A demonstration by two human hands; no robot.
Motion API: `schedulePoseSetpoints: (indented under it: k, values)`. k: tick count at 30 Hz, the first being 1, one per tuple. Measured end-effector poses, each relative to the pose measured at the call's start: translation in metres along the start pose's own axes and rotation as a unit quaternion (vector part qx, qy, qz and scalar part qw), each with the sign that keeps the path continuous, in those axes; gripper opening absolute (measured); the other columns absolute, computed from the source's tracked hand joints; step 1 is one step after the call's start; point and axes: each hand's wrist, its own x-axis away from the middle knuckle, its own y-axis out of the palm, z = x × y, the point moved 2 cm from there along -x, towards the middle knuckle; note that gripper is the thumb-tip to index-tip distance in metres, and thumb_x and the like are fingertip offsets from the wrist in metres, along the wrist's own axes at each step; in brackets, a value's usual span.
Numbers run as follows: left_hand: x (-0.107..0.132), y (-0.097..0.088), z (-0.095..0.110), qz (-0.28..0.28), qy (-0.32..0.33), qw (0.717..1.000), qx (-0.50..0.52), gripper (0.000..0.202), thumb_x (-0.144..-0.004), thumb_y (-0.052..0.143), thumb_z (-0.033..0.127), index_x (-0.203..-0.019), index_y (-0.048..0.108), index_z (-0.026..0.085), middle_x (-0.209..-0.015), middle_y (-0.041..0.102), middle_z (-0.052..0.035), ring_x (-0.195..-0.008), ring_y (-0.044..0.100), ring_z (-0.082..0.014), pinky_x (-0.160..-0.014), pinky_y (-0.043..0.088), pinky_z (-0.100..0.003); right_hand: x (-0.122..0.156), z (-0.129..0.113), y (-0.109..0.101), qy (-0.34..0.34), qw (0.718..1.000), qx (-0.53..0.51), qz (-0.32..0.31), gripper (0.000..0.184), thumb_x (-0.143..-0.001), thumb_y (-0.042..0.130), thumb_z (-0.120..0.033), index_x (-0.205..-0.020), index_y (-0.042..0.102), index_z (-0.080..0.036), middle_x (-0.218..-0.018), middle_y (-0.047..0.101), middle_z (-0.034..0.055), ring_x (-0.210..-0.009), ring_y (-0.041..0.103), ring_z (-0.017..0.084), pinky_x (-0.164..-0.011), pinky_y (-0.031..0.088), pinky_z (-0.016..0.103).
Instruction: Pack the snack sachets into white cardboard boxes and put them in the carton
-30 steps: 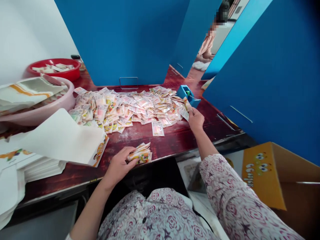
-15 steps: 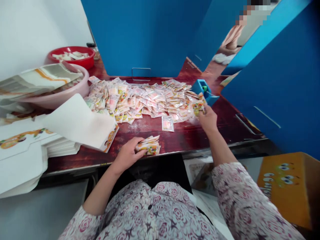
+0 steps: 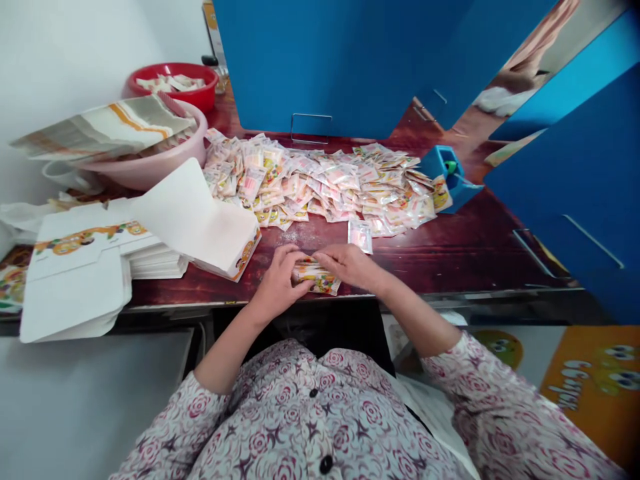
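Observation:
A small stack of printed sachets (image 3: 316, 277) lies at the near edge of the dark red table (image 3: 465, 247). My left hand (image 3: 277, 282) grips the stack's left end with curled fingers. My right hand (image 3: 347, 264) lies over its right end, fingers pressed on top. Behind them a wide heap of the same sachets (image 3: 325, 183) spreads across the table. One loose sachet (image 3: 360, 235) lies just beyond my right hand.
A pile of flat white cartons (image 3: 90, 260) sits left, one carton (image 3: 200, 223) propped open. A pink basin (image 3: 143, 167) and a red basin (image 3: 173, 83) stand behind. A small blue box (image 3: 450, 177) is at right. Blue partitions (image 3: 350, 60) wall the table. Orange cardboard box (image 3: 595, 387) at lower right.
My right hand came back from the heap's right edge with a sachet and now rests on the stack under my left hand. The camera has shifted right and down.

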Motion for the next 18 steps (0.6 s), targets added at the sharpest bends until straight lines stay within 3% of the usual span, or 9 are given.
schedulePoseSetpoints:
  k: [2, 5, 7, 9, 12, 13, 15, 18]
  values:
    - [-0.002, 0.0, 0.0, -0.014, 0.0, 1.0, 0.008, 0.071, -0.076, 0.076, 0.019, -0.14, 0.045, 0.02, -0.155, 0.04, -0.0168, -0.145, 0.042, -0.03, -0.117, 0.04, -0.047, 0.005, -0.007, 0.012, -0.013, 0.999, -0.023, 0.044, 0.041, -0.099, 0.04, -0.039, -0.09, 0.074, -0.018, -0.087, 0.073, 0.0059, -0.08, 0.063, 0.016, -0.078, 0.048, 0.029]
    - [-0.004, 0.001, 0.0, -0.085, -0.02, 0.996, 0.023, 0.075, -0.08, 0.072, 0.019, -0.147, 0.039, 0.022, -0.151, 0.051, -0.0139, -0.138, 0.051, -0.0278, -0.116, 0.042, -0.047, 0.009, -0.014, 0.024, -0.003, 0.991, -0.109, 0.071, 0.039, -0.097, 0.042, -0.041, -0.099, 0.074, -0.019, -0.094, 0.074, 0.0047, -0.085, 0.066, 0.017, -0.082, 0.05, 0.029]
    - [-0.004, 0.001, 0.001, -0.105, -0.032, 0.994, 0.021, 0.066, -0.082, 0.07, 0.02, -0.143, 0.046, 0.023, -0.142, 0.061, -0.0112, -0.129, 0.06, -0.0266, -0.112, 0.046, -0.046, 0.009, -0.008, 0.019, 0.034, 0.984, -0.153, 0.083, 0.041, -0.095, 0.046, -0.048, -0.096, 0.076, -0.019, -0.091, 0.075, 0.0031, -0.083, 0.067, 0.018, -0.078, 0.052, 0.029]
    - [-0.004, -0.001, 0.002, -0.101, -0.025, 0.994, 0.016, 0.057, -0.082, 0.069, 0.021, -0.137, 0.054, 0.024, -0.136, 0.066, -0.0096, -0.125, 0.062, -0.0263, -0.11, 0.047, -0.047, 0.006, 0.01, -0.003, 0.077, 0.975, -0.153, 0.141, 0.041, -0.092, 0.051, -0.051, -0.092, 0.076, -0.019, -0.09, 0.076, 0.0023, -0.085, 0.068, 0.02, -0.078, 0.053, 0.03]
    - [-0.004, -0.001, 0.004, -0.091, 0.0, 0.996, 0.013, 0.044, -0.082, 0.068, 0.018, -0.125, 0.062, 0.024, -0.127, 0.071, -0.0076, -0.119, 0.066, -0.0253, -0.108, 0.049, -0.048, -0.003, 0.052, -0.051, 0.137, 0.95, -0.036, 0.28, 0.035, -0.092, 0.052, -0.042, -0.096, 0.077, -0.018, -0.094, 0.077, 0.0045, -0.092, 0.069, 0.023, -0.087, 0.052, 0.035]
    - [-0.004, -0.001, 0.004, -0.089, 0.005, 0.996, 0.012, 0.042, -0.082, 0.068, 0.018, -0.123, 0.064, 0.023, -0.126, 0.072, -0.0074, -0.118, 0.067, -0.0251, -0.107, 0.049, -0.048, -0.008, 0.067, -0.065, 0.161, 0.942, 0.021, 0.295, 0.032, -0.091, 0.052, -0.035, -0.1, 0.077, -0.017, -0.1, 0.077, 0.0069, -0.095, 0.069, 0.024, -0.091, 0.051, 0.037]
    - [-0.004, -0.001, 0.003, -0.083, 0.007, 0.996, 0.009, 0.041, -0.081, 0.069, 0.018, -0.121, 0.064, 0.023, -0.124, 0.073, -0.0074, -0.116, 0.067, -0.0251, -0.106, 0.05, -0.048, -0.017, 0.093, -0.083, 0.204, 0.933, 0.136, 0.264, 0.033, -0.087, 0.055, -0.025, -0.112, 0.075, -0.016, -0.114, 0.075, 0.0107, -0.107, 0.067, 0.027, -0.097, 0.049, 0.039]
    - [-0.003, -0.001, 0.003, -0.081, 0.005, 0.997, 0.003, 0.04, -0.082, 0.068, 0.019, -0.121, 0.064, 0.022, -0.125, 0.072, -0.0079, -0.116, 0.067, -0.0253, -0.105, 0.05, -0.047, -0.028, 0.114, -0.085, 0.212, 0.917, 0.269, 0.204, 0.042, -0.087, 0.056, -0.019, -0.127, 0.067, -0.013, -0.134, 0.066, 0.0158, -0.12, 0.06, 0.029, -0.104, 0.044, 0.039]
